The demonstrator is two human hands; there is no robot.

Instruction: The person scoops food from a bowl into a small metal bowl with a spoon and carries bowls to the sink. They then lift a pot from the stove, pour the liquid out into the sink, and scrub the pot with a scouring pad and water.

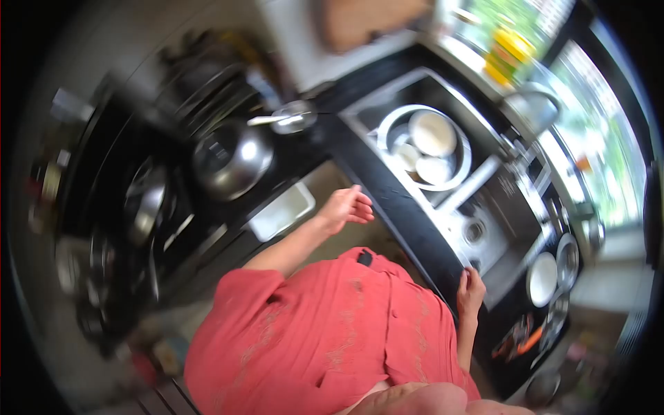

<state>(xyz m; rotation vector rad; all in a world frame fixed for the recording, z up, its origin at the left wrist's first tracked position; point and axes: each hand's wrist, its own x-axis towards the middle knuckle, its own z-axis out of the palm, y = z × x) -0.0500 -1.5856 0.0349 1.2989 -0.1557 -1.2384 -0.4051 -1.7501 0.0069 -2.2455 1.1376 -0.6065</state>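
Observation:
My left hand [346, 209] hangs in the air before the black counter edge [377, 197], fingers loosely stretched and holding nothing. Near the front rim of the sink [484, 232], my right hand [471, 290] has its fingers curled together. A small dark spot shows at its fingertips, too blurred to name. In the far sink compartment stands a round metal basin [465, 166] with white bowls [432, 133] in it. The near compartment shows its drain [474, 232]. A faucet [515, 153] rises behind the divider.
On the left counter are a metal wok [233, 160], a glass lid [294, 116] and other pans. A white tub [282, 211] sits below the counter. A white plate [541, 279] and orange-handled utensils [530, 341] lie right of the sink. A yellow bottle [508, 55] stands by the window.

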